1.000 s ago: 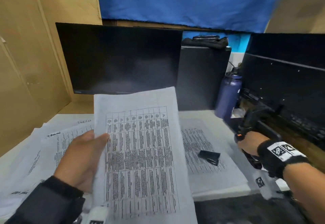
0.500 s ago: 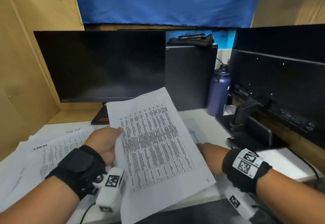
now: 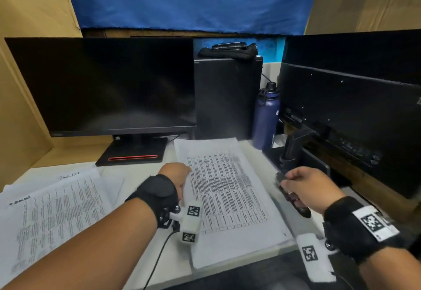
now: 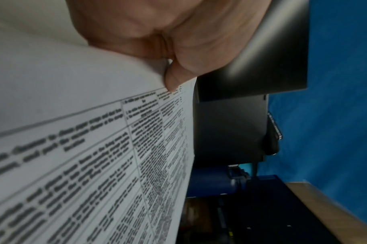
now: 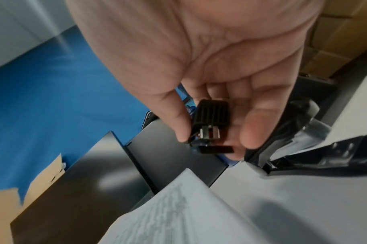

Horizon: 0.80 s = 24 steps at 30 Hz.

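A printed sheet (image 3: 227,194) with a table of text lies on a stack of papers in the middle of the desk. My left hand (image 3: 177,175) pinches its left edge, thumb (image 4: 174,79) on top of the sheet (image 4: 94,165). To the right of the stack, my right hand (image 3: 305,185) hovers above the desk. It holds a small black ribbed tool (image 5: 211,120) with metal prongs, like a staple remover, between thumb and fingers. In the head view the tool (image 3: 280,179) shows as a dark shape at the fingertips.
A dark monitor (image 3: 102,84) on a red-striped stand (image 3: 132,153) stands behind, beside a black tower (image 3: 227,98) and a blue bottle (image 3: 265,116). A second black screen (image 3: 350,107) fills the right. Loose printed sheets (image 3: 57,203) cover the left. Cardboard walls enclose both sides.
My left hand has lowered the raised sheet flat onto the stack. My right hand has come off the stack to the right, holding the black tool that lay on the papers.
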Each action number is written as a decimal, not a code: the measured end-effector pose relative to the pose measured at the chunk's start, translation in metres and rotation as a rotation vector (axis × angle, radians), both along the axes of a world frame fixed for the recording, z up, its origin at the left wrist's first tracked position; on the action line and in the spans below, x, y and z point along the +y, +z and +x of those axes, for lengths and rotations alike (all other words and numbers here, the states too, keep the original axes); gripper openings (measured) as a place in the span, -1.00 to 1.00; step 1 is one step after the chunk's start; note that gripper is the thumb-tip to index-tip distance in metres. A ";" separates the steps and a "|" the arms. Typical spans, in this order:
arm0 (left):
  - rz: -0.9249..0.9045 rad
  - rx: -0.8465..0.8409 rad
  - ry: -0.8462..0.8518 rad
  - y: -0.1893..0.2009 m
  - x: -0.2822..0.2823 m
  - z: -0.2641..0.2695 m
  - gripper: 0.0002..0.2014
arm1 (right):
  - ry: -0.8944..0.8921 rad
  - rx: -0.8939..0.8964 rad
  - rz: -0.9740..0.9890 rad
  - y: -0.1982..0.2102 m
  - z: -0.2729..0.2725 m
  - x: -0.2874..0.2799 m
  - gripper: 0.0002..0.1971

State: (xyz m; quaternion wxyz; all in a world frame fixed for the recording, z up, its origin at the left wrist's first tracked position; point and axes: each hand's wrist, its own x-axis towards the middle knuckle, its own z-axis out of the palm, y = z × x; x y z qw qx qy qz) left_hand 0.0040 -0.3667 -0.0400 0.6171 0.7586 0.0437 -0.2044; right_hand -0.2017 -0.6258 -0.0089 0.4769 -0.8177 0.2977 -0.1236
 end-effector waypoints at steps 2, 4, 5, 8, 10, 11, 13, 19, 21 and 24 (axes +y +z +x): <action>0.070 -0.045 -0.035 -0.023 -0.009 0.018 -0.59 | -0.003 0.033 -0.067 -0.005 0.004 0.001 -0.86; 0.151 -0.075 -0.047 -0.023 -0.017 0.015 -0.52 | 0.008 0.063 -0.147 -0.009 0.008 0.002 -0.80; 0.211 -0.108 -0.050 -0.010 -0.017 0.001 -0.45 | 0.023 0.076 -0.179 -0.010 0.010 0.003 -0.78; 0.537 -0.284 -0.131 0.013 -0.007 -0.029 -0.30 | 0.066 0.154 -0.328 -0.008 0.014 0.010 -0.78; 0.603 -0.359 -0.266 0.020 0.007 -0.050 -0.33 | 0.106 0.212 -0.455 -0.008 0.016 0.014 -0.77; 0.608 -0.372 -0.349 0.022 0.016 -0.060 -0.41 | 0.128 0.237 -0.503 -0.009 0.018 0.015 -0.76; 0.626 -0.370 -0.484 0.021 0.036 -0.078 -0.56 | 0.158 0.275 -0.566 -0.010 0.019 0.018 -0.75; 0.775 -0.488 -0.335 0.025 0.146 -0.078 -0.72 | 0.085 0.157 -0.401 0.000 0.014 0.032 -0.78; 0.951 -0.449 -0.189 0.026 0.195 -0.050 -0.71 | 0.094 0.030 -0.236 0.001 0.013 0.043 -0.72; 1.292 -0.236 -0.022 0.033 0.260 -0.011 -0.52 | 0.143 -0.117 0.046 0.006 0.014 0.071 -0.85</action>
